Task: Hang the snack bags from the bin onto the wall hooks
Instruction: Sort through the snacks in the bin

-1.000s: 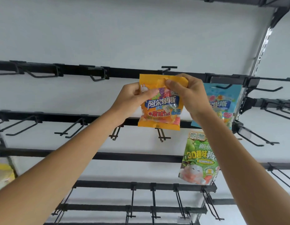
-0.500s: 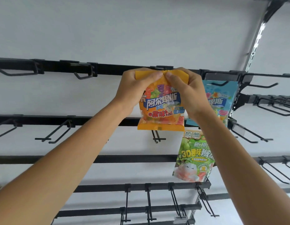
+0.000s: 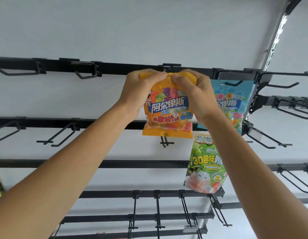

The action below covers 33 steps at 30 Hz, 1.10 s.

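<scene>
Both arms reach up, forearms angled inward. The left hand (image 3: 139, 91) and right hand (image 3: 194, 94) pinch the top edge of the orange snack bag (image 3: 168, 116) with curled fingers, holding it at the top rail hook (image 3: 171, 65).

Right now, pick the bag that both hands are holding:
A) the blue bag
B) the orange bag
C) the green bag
B: the left hand and the right hand both pinch the top edge of the orange bag, while the blue bag and the green bag hang to its right.
</scene>
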Each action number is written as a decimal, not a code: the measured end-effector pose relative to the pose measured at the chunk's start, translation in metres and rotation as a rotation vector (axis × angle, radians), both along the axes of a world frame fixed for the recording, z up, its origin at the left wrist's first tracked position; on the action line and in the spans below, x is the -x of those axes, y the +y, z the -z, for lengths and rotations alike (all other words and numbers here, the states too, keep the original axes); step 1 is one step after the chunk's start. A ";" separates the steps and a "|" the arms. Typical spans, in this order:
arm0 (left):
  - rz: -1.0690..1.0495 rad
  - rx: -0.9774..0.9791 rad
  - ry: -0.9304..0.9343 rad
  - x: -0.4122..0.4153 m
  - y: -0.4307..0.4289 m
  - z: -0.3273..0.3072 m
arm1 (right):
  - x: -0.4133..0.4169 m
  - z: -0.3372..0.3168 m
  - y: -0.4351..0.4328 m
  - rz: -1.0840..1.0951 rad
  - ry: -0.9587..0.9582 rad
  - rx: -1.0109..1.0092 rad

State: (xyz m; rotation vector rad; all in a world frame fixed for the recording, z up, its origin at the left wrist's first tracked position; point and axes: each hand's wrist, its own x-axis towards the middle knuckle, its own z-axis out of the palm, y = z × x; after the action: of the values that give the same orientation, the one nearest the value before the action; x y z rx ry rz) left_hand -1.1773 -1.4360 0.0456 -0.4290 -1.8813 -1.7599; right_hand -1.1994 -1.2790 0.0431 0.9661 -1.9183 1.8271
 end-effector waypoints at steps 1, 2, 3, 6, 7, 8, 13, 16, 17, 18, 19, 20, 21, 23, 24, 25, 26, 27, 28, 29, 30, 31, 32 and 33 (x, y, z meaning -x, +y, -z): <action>-0.004 -0.004 -0.005 0.001 0.000 0.000 | 0.000 0.001 0.000 -0.004 0.000 0.002; -0.008 -0.005 -0.008 0.001 0.001 0.001 | 0.000 0.001 -0.001 -0.006 -0.003 0.003; -0.012 -0.003 -0.010 0.001 0.001 0.001 | 0.000 0.001 -0.001 -0.007 -0.007 0.005; -0.027 0.018 -0.008 0.001 0.002 -0.001 | 0.001 -0.003 -0.004 -0.002 -0.034 0.011; -0.035 0.027 -0.005 0.001 0.002 -0.002 | 0.001 -0.005 -0.005 0.003 -0.045 0.013; -0.044 0.036 -0.002 0.001 0.002 -0.003 | 0.002 -0.006 -0.006 0.009 -0.055 0.013; -0.090 0.115 0.029 0.001 -0.001 -0.001 | 0.003 -0.003 -0.004 0.043 -0.013 -0.036; -0.087 0.171 0.021 0.002 -0.005 0.005 | 0.003 0.004 -0.003 0.074 0.010 -0.084; -0.086 0.173 0.016 0.004 -0.006 0.006 | 0.004 0.005 -0.003 0.086 0.009 -0.091; -0.092 0.173 0.015 0.007 -0.007 0.008 | 0.007 0.006 -0.004 0.097 0.009 -0.095; -0.106 0.174 0.023 0.010 -0.007 0.009 | 0.010 0.007 -0.005 0.110 0.012 -0.101; -0.130 0.184 0.042 0.013 -0.009 0.010 | 0.013 0.009 -0.006 0.129 0.021 -0.111; -0.159 0.201 0.067 0.016 -0.011 0.012 | 0.017 0.010 -0.007 0.154 0.032 -0.120; -0.205 0.240 0.109 0.021 -0.017 0.019 | 0.025 0.015 -0.010 0.211 0.060 -0.123; -0.219 0.262 0.115 0.023 -0.021 0.024 | 0.028 0.016 -0.012 0.244 0.072 -0.118; -0.239 0.292 0.114 0.025 -0.024 0.029 | 0.030 0.017 -0.015 0.281 0.082 -0.115; -0.270 0.325 0.107 0.028 -0.026 0.033 | 0.032 0.018 -0.018 0.322 0.090 -0.115; -0.303 0.356 0.096 0.030 -0.028 0.037 | 0.034 0.018 -0.021 0.365 0.094 -0.120; -0.328 0.378 0.080 0.033 -0.030 0.039 | 0.036 0.018 -0.024 0.403 0.093 -0.127; -0.345 0.390 0.058 0.036 -0.030 0.041 | 0.037 0.018 -0.025 0.428 0.085 -0.133; -0.359 0.391 0.033 0.038 -0.031 0.043 | 0.038 0.018 -0.026 0.438 0.069 -0.137; -0.374 0.387 0.014 0.039 -0.031 0.043 | 0.037 0.018 -0.027 0.437 0.047 -0.140; -0.394 0.385 0.001 0.039 -0.031 0.043 | 0.036 0.020 -0.026 0.432 0.023 -0.147; -0.418 0.388 -0.008 0.038 -0.030 0.044 | 0.034 0.022 -0.024 0.426 0.001 -0.165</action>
State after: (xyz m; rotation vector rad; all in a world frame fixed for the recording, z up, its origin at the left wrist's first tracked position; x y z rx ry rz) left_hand -1.2148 -1.4661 0.0018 -0.1455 -2.1356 -1.1328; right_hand -1.2331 -1.3026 0.0210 0.5434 -2.1022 1.4434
